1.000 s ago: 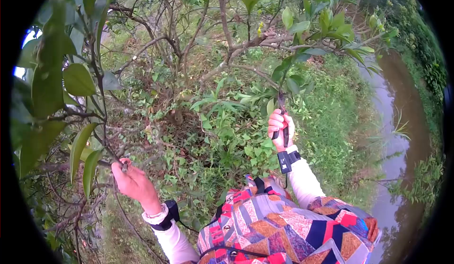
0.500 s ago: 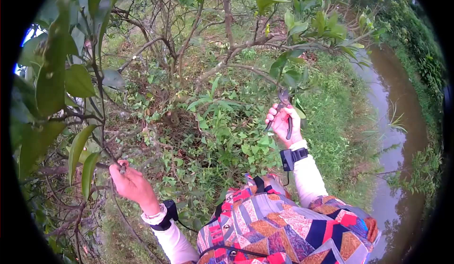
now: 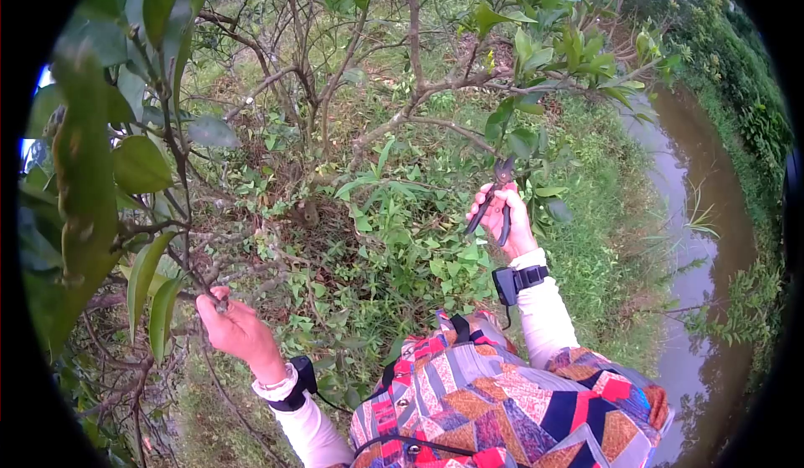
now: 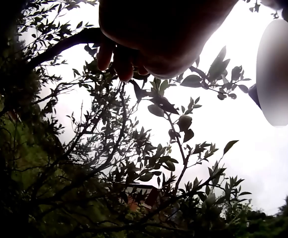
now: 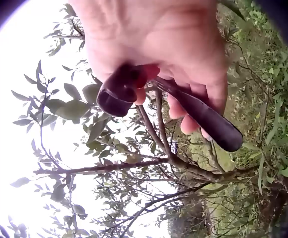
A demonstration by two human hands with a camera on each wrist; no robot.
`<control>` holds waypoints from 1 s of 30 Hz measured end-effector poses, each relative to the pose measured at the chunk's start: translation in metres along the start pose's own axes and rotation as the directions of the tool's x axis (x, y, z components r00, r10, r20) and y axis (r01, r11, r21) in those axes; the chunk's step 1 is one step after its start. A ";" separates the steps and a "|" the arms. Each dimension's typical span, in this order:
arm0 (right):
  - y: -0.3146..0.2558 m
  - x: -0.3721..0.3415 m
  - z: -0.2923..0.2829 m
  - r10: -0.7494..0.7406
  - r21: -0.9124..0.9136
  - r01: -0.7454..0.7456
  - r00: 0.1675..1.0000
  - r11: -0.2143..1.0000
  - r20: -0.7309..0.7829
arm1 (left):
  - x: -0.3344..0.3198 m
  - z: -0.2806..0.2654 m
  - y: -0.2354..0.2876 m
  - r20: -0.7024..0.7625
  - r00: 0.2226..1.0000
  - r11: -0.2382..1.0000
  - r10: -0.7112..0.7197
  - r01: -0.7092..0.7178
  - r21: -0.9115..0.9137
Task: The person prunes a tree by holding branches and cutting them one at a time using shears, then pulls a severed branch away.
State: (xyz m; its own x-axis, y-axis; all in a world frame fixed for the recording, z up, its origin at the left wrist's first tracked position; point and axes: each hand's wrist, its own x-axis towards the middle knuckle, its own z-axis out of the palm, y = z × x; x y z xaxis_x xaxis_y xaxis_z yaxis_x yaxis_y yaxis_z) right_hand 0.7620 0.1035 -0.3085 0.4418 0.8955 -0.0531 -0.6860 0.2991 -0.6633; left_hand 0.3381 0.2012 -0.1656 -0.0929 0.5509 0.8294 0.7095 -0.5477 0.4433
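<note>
The right hand (image 3: 512, 221) holds dark pruning shears (image 3: 505, 170) near a leafy twig, their handles spread apart. In the right wrist view the fingers of the right hand (image 5: 159, 44) curl about the dark handles (image 5: 208, 119). At the left, the left hand (image 3: 241, 331) grips a thin branch (image 3: 197, 277) of the near tree, fingers curled round it. The left wrist view has the left hand (image 4: 159, 37) dark against the sky, on a thick branch (image 4: 64, 43).
Large leaves (image 3: 141, 165) hang close at the left. Bare and leafy branches (image 3: 414, 103) cross ahead, over green undergrowth (image 3: 402, 225). A water channel (image 3: 699, 217) runs along the right side.
The right hand has drawn slightly back from the leafy twig, and the shears' handles have spread wider. The left hand keeps its grip in nearly the same place.
</note>
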 end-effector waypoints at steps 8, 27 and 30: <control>-0.017 0.009 -0.011 -0.012 -0.064 0.016 0.998 0.998 0.068 | -0.010 -0.008 -0.004 0.027 0.995 0.996 -0.091 0.090 0.026; 0.012 0.025 -0.027 -0.127 0.170 0.102 0.981 0.980 0.144 | -0.012 -0.011 0.009 -0.039 0.998 0.997 -0.057 0.059 0.053; 0.011 0.021 -0.031 -0.091 0.151 0.069 0.985 0.986 0.147 | -0.011 -0.008 0.004 -0.046 0.998 0.998 -0.041 0.044 0.055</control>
State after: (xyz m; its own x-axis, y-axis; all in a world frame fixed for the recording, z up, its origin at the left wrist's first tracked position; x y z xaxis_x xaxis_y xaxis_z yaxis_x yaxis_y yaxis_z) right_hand 0.7821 0.1151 -0.3400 0.4128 0.9031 0.1182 -0.7335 0.4065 -0.5448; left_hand 0.3363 0.1877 -0.1698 -0.1544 0.5434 0.8251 0.7420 -0.4877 0.4600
